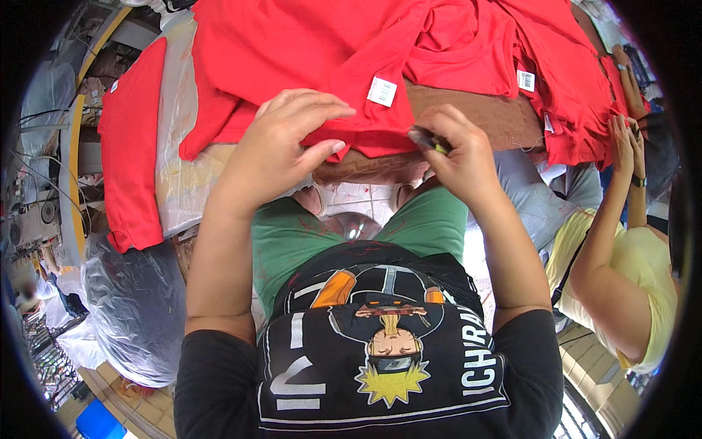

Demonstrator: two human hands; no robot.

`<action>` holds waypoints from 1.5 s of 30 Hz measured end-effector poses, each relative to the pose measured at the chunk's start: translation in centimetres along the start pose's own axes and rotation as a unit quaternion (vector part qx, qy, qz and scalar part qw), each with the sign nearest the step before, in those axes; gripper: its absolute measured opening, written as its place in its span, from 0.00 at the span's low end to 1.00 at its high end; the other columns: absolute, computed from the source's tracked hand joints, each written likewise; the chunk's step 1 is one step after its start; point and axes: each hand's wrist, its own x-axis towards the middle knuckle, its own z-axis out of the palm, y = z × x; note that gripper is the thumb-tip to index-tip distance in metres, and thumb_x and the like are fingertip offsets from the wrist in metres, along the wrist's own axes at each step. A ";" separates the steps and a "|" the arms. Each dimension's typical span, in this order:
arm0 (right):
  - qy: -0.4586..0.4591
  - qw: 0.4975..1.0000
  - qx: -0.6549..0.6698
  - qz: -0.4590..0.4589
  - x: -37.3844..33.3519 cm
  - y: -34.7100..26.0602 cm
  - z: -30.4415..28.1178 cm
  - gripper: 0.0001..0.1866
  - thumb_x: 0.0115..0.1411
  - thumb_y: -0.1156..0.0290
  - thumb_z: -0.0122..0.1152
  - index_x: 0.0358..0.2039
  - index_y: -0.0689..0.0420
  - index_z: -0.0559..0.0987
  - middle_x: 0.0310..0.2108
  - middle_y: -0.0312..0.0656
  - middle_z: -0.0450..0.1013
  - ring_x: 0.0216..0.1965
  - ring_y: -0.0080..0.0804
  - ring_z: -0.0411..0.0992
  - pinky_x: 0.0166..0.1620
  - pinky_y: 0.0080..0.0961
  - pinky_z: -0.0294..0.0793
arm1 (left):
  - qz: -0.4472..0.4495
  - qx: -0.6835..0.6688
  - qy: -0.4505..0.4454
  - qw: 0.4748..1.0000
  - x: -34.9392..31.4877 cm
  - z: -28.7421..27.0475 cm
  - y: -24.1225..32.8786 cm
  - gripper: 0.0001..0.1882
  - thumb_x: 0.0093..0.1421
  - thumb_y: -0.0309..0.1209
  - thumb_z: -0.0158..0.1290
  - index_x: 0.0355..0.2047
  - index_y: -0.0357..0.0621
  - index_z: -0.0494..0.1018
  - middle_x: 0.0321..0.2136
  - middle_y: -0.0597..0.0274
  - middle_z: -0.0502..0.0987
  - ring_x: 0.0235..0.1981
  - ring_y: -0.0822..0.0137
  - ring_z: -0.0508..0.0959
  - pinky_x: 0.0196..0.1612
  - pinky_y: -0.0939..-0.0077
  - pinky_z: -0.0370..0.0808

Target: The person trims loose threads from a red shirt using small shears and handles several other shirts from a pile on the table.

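A red garment (pixel 292 51) lies spread in front of me, with a white label (pixel 382 91) near its lower edge. Over that edge hovers my left hand (pixel 281 143), open, its fingers curved and the thumb apart; it seems to hold nothing. My right hand (pixel 468 154) is closed around small dark thread snips (pixel 422 139) with a yellow-green part, mostly hidden by the fingers. Their dark end points left, beside the garment's edge. Another red garment (pixel 468 62) overlaps the first and carries a white label (pixel 526 80) at its right side.
A brown-covered work surface (pixel 479 113) lies beneath the garments. At left, a folded red garment (pixel 131 146) rests by a plastic-covered surface (pixel 177 110), above a large plastic-wrapped bundle (pixel 131 307). On the right, a co-worker in yellow (pixel 621 285) has hands near red cloth (pixel 578 124).
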 end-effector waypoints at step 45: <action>-0.009 0.951 0.200 0.236 -0.9 3.5 -0.3 0.08 0.59 0.69 0.60 0.36 0.60 0.76 0.23 0.38 0.72 0.26 0.28 0.71 0.31 0.26 0.69 | 0.004 -0.257 -0.240 0.936 2.9 1.4 0.9 0.06 0.47 0.28 0.63 0.25 0.41 0.79 0.31 0.61 0.79 0.35 0.66 0.77 0.39 0.75 0.72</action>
